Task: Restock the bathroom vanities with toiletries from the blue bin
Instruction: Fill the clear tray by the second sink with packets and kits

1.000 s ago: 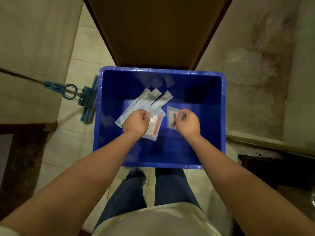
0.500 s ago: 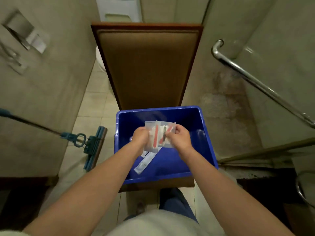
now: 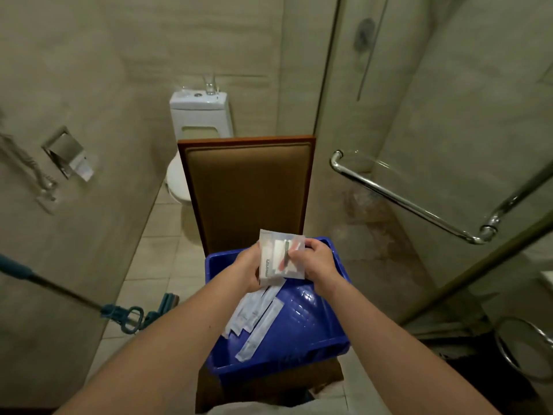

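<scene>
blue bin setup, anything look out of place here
The blue bin sits on an upholstered chair parked in front of the toilet, odd for a bathroom. A glass stands on the cistern, and a mop leans at the left.

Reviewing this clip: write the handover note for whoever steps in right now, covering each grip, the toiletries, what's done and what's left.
Left grip: pinches the clear sachets by their left edge.
Right grip: pinches the same sachets' right side.
The sachets are held above the blue bin, which sits on a chair; long packets lie inside.
Done: sachets in hand.
Left: carry them to a vanity (none in view), then the long packets.
</scene>
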The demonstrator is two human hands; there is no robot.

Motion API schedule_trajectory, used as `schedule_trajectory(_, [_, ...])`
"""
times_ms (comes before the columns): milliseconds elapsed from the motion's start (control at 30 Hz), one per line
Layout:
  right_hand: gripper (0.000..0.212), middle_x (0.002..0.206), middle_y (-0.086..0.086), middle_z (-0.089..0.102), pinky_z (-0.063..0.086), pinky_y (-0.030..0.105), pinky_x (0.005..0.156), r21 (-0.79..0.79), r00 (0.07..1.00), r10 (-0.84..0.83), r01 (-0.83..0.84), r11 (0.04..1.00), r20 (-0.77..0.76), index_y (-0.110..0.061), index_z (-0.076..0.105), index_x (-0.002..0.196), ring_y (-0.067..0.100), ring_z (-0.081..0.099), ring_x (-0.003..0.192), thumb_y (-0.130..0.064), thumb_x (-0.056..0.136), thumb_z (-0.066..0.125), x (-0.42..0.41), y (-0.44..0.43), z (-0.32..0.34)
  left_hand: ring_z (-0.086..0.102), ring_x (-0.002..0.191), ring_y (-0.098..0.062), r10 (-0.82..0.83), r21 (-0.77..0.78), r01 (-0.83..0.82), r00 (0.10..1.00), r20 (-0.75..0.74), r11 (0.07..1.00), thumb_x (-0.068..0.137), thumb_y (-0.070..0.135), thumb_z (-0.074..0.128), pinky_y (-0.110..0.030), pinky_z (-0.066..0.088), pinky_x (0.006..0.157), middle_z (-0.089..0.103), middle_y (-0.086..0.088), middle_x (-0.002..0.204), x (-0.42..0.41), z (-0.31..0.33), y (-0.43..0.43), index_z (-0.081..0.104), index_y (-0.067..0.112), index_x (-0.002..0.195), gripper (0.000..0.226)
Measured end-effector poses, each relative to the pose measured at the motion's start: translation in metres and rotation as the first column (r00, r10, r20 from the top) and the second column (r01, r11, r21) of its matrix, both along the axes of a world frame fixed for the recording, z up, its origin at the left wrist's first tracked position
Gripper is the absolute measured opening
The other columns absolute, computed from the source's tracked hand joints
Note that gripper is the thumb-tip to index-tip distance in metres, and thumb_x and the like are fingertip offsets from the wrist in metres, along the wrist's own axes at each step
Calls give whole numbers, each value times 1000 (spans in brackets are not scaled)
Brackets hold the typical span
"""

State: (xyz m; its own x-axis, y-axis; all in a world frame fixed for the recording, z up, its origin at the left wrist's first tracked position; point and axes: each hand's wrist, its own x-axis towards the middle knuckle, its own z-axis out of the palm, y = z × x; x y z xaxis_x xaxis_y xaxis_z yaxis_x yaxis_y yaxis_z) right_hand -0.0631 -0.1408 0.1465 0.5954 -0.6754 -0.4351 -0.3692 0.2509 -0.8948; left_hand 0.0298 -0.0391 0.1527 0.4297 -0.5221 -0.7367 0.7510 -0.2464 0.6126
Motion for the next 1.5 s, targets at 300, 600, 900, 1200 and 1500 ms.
schedule_trajectory(300, [32, 101, 3, 66, 59, 40, 82, -83, 998, -62, 62, 995, 0, -18, 62, 100, 22, 65, 95, -6, 74, 77, -22, 7, 21, 59, 113, -42, 22, -153, -25, 999, -24, 988, 101, 56, 21, -60, 43, 100, 62, -24, 123, -24, 29, 17, 56, 14, 129, 61])
schedule_trajectory(600, [22, 92, 1, 70, 58, 38, 85, -194, 994, -104, 107, 975, 25, -17, 66, 94, 17, 67, 89, -19, 77, 78, -73, 23, 23, 56, 120, -40, -214, -146, 232, 968, 129, 962, 104, 29, 36, -51, 47, 97, 57, -26, 129, -69, 27, 15, 45, 8, 139, 41])
schedule_trajectory(900, [20, 95, -4, 69, 54, 24, 69, -219, 977, -213, 212, 952, 19, -23, 64, 94, 11, 65, 89, -27, 79, 77, -155, 2, 25, 60, 115, -38, -350, -139, 384, 911, 218, 913, 102, 8, 40, -52, 49, 98, 61, -24, 124, -130, 25, -29, 50, 5, 134, 34])
schedule_trajectory(1200, [41, 94, -4, 67, 55, 21, 61, -266, 949, -314, 305, 914, 10, -29, 54, 100, 8, 67, 84, -5, 74, 75, -260, -36, 26, 67, 83, -26, -467, -95, 504, 845, 261, 858, 100, 5, 45, -38, 55, 66, 68, -18, 106, -214, 18, -100, 54, 3, 128, 30])
schedule_trajectory(1500, [49, 87, 6, 68, 54, 28, 58, -338, 899, -437, 420, 842, 29, -29, 43, 97, 16, 67, 79, 1, 73, 73, -405, -96, 29, 65, 92, -29, -606, -48, 688, 668, 432, 724, 97, 10, 54, -45, 53, 86, 67, -19, 112, -349, 31, -163, 59, 7, 121, 25])
